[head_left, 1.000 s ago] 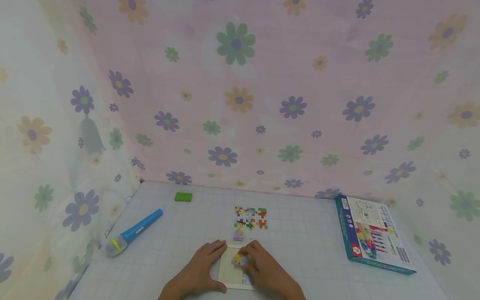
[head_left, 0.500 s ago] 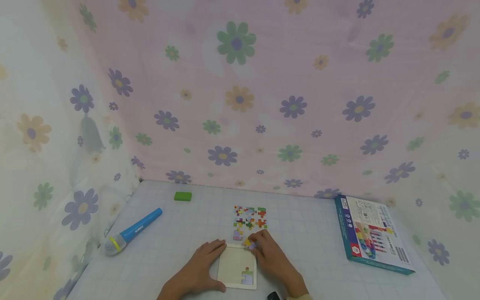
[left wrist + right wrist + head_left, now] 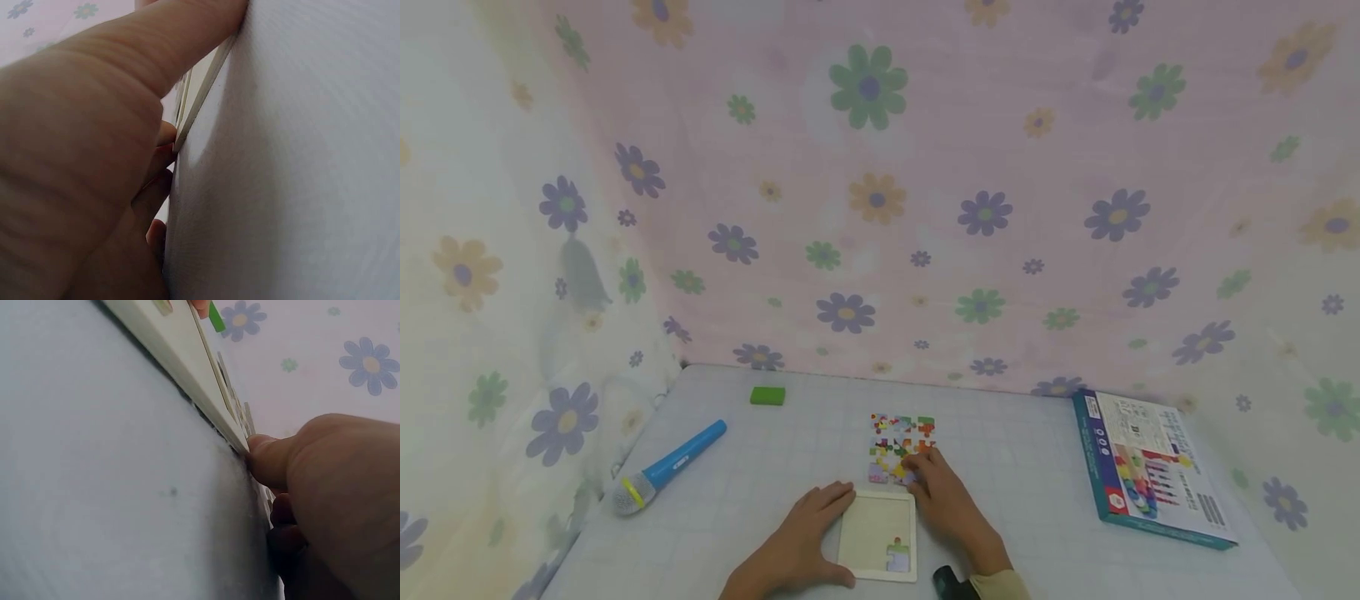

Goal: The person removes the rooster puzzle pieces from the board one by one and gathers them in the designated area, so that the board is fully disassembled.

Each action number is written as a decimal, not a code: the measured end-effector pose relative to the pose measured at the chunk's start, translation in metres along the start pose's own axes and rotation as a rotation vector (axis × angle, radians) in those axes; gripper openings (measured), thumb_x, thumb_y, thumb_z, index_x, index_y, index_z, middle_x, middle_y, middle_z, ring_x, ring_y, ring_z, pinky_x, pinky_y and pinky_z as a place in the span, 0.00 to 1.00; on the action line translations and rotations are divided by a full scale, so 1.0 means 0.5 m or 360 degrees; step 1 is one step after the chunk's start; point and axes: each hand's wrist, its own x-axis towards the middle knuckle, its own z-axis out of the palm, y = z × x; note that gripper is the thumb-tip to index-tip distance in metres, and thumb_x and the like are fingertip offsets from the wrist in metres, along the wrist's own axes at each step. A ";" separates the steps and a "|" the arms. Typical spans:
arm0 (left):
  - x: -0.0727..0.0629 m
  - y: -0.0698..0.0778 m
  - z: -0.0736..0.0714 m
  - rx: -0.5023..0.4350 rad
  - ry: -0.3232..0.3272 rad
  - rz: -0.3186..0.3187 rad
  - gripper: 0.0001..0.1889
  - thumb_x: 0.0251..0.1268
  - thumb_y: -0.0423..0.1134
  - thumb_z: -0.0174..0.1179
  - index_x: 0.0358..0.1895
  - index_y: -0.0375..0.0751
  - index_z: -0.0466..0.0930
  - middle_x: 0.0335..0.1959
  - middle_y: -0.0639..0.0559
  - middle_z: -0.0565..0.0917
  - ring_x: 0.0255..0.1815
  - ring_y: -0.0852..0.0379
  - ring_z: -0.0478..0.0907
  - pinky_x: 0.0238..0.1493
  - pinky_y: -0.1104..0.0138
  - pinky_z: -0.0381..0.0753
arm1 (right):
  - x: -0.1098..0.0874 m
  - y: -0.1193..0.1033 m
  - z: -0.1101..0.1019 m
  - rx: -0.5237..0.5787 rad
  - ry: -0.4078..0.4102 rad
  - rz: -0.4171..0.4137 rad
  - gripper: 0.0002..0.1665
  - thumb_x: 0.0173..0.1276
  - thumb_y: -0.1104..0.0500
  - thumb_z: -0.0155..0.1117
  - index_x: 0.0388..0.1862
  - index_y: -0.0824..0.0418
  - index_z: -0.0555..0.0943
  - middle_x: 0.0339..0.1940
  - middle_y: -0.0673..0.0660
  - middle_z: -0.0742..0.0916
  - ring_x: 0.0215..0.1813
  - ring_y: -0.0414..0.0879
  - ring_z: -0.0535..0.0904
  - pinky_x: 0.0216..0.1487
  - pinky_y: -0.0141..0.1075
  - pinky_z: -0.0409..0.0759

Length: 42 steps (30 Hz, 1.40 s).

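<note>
A shallow cream puzzle tray point(image 3: 865, 529) lies at the near middle of the table. One puzzle piece point(image 3: 898, 557), green and lilac, sits in its near right corner. My left hand point(image 3: 805, 533) rests along the tray's left side, fingers extended to the far left corner and thumb by the near edge. Just beyond the tray, my right hand point(image 3: 946, 498) pinches a yellow and lilac puzzle piece point(image 3: 898, 476), low at the near row of the loose pieces point(image 3: 900, 423). Its fingertips partly cover that piece. In the right wrist view, the right thumb point(image 3: 269, 459) is beside the tray's corner.
A blue toy microphone point(image 3: 673, 461) lies at the left, with a green block point(image 3: 767, 396) farther back. On the right is a flat teal-edged box point(image 3: 1153, 467). Floral cloth point(image 3: 917, 283) hangs behind and at both sides. A dark object point(image 3: 950, 583) shows by the right wrist.
My right hand has lifted the yellow and lilac puzzle piece from over the tray and carried it away from me to the loose pieces. My left hand has stayed at the tray.
</note>
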 end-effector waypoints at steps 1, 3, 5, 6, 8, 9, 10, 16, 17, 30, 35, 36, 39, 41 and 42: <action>0.000 0.000 0.000 0.0006 -0.0005 -0.0005 0.61 0.39 0.76 0.71 0.80 0.53 0.61 0.82 0.57 0.61 0.83 0.48 0.56 0.84 0.46 0.54 | 0.000 0.001 0.000 -0.0003 -0.0001 0.0008 0.16 0.72 0.63 0.65 0.57 0.56 0.80 0.46 0.48 0.76 0.44 0.38 0.74 0.45 0.37 0.82; 0.000 0.002 -0.001 0.0012 -0.0004 0.0000 0.61 0.39 0.75 0.71 0.80 0.53 0.61 0.81 0.56 0.61 0.83 0.48 0.57 0.84 0.45 0.55 | 0.001 0.001 0.000 -0.0005 -0.0003 0.0014 0.16 0.73 0.63 0.65 0.57 0.56 0.80 0.47 0.48 0.77 0.44 0.39 0.74 0.46 0.38 0.81; -0.001 0.006 -0.003 0.0012 -0.0001 0.0007 0.61 0.39 0.75 0.72 0.80 0.52 0.61 0.81 0.55 0.62 0.82 0.47 0.57 0.84 0.45 0.56 | 0.002 0.002 0.000 -0.0014 -0.0003 0.0023 0.15 0.73 0.63 0.65 0.57 0.55 0.80 0.47 0.48 0.77 0.45 0.39 0.75 0.47 0.39 0.82; -0.002 0.007 -0.005 0.0009 0.0000 0.0011 0.61 0.39 0.74 0.72 0.79 0.51 0.62 0.81 0.55 0.62 0.82 0.47 0.57 0.84 0.44 0.56 | 0.003 0.002 0.000 -0.0013 -0.0002 0.0025 0.15 0.73 0.63 0.64 0.57 0.56 0.80 0.47 0.48 0.77 0.46 0.39 0.75 0.47 0.39 0.82; -0.003 0.011 -0.008 0.0007 -0.0002 0.0011 0.60 0.40 0.74 0.72 0.79 0.50 0.62 0.81 0.54 0.62 0.82 0.47 0.58 0.83 0.44 0.56 | 0.004 0.002 0.001 -0.0020 -0.0006 0.0041 0.14 0.74 0.62 0.64 0.56 0.55 0.80 0.47 0.48 0.77 0.46 0.39 0.75 0.47 0.39 0.82; -0.004 0.013 -0.009 0.0004 -0.0004 0.0010 0.60 0.40 0.73 0.73 0.79 0.50 0.62 0.81 0.54 0.62 0.82 0.47 0.58 0.83 0.44 0.56 | 0.004 0.002 0.001 -0.0021 -0.0009 0.0048 0.14 0.74 0.62 0.64 0.56 0.55 0.81 0.47 0.48 0.76 0.45 0.39 0.74 0.46 0.39 0.81; -0.005 0.014 -0.009 0.0008 -0.0006 0.0007 0.60 0.40 0.73 0.73 0.79 0.51 0.62 0.81 0.55 0.62 0.82 0.47 0.58 0.83 0.44 0.56 | 0.004 0.002 0.002 -0.0022 -0.0016 0.0057 0.14 0.74 0.62 0.63 0.56 0.55 0.81 0.46 0.48 0.76 0.45 0.39 0.73 0.45 0.38 0.80; -0.006 0.016 -0.008 0.0017 -0.0002 -0.0002 0.60 0.40 0.72 0.74 0.79 0.51 0.62 0.81 0.55 0.62 0.82 0.47 0.58 0.84 0.44 0.56 | 0.003 0.002 0.002 0.0014 -0.0019 0.0091 0.14 0.72 0.63 0.65 0.55 0.54 0.82 0.46 0.48 0.77 0.42 0.39 0.72 0.42 0.34 0.78; -0.006 0.017 -0.008 0.0017 -0.0002 -0.0004 0.60 0.40 0.72 0.74 0.79 0.51 0.62 0.81 0.54 0.62 0.82 0.47 0.58 0.84 0.44 0.56 | 0.004 0.001 0.002 0.0019 -0.0015 0.0095 0.14 0.72 0.63 0.65 0.55 0.54 0.82 0.46 0.48 0.77 0.42 0.39 0.72 0.42 0.34 0.78; -0.004 0.014 -0.005 -0.0008 -0.0012 -0.0027 0.60 0.39 0.72 0.74 0.79 0.52 0.62 0.81 0.56 0.62 0.82 0.48 0.57 0.84 0.45 0.56 | 0.005 0.000 0.003 0.0036 0.0025 0.0121 0.14 0.70 0.64 0.67 0.53 0.53 0.83 0.47 0.49 0.80 0.41 0.39 0.71 0.40 0.31 0.74; -0.004 0.012 -0.004 -0.0017 -0.0015 -0.0045 0.60 0.39 0.72 0.75 0.80 0.53 0.62 0.81 0.57 0.62 0.82 0.48 0.57 0.84 0.45 0.55 | 0.003 0.004 0.004 0.0067 0.0046 0.0127 0.16 0.69 0.64 0.68 0.53 0.53 0.83 0.49 0.49 0.81 0.40 0.38 0.72 0.40 0.30 0.74; -0.004 0.012 -0.004 -0.0016 -0.0012 -0.0039 0.60 0.39 0.72 0.75 0.79 0.53 0.62 0.81 0.56 0.62 0.82 0.48 0.57 0.84 0.45 0.55 | 0.002 0.005 0.005 0.0078 0.0057 0.0130 0.16 0.68 0.64 0.68 0.53 0.52 0.83 0.49 0.48 0.81 0.40 0.38 0.72 0.40 0.30 0.74; -0.004 0.013 -0.004 -0.0001 -0.0001 -0.0019 0.60 0.40 0.72 0.74 0.79 0.52 0.62 0.81 0.55 0.62 0.82 0.48 0.58 0.84 0.45 0.56 | -0.002 0.011 0.007 0.0108 0.0104 0.0113 0.18 0.66 0.65 0.69 0.53 0.52 0.83 0.49 0.48 0.82 0.40 0.37 0.72 0.39 0.29 0.74; -0.004 0.013 -0.003 0.0013 0.0005 -0.0010 0.60 0.40 0.73 0.73 0.79 0.51 0.62 0.81 0.55 0.62 0.82 0.48 0.58 0.84 0.46 0.56 | -0.005 0.014 0.008 0.0144 0.0121 0.0132 0.18 0.66 0.66 0.69 0.53 0.51 0.83 0.48 0.46 0.82 0.39 0.36 0.71 0.39 0.28 0.74; -0.004 0.013 -0.004 0.0020 0.0009 -0.0003 0.60 0.40 0.73 0.73 0.79 0.51 0.62 0.81 0.55 0.63 0.82 0.48 0.58 0.84 0.46 0.56 | -0.007 0.015 0.008 0.0160 0.0126 0.0142 0.18 0.66 0.66 0.69 0.53 0.51 0.83 0.48 0.46 0.82 0.39 0.36 0.71 0.38 0.27 0.74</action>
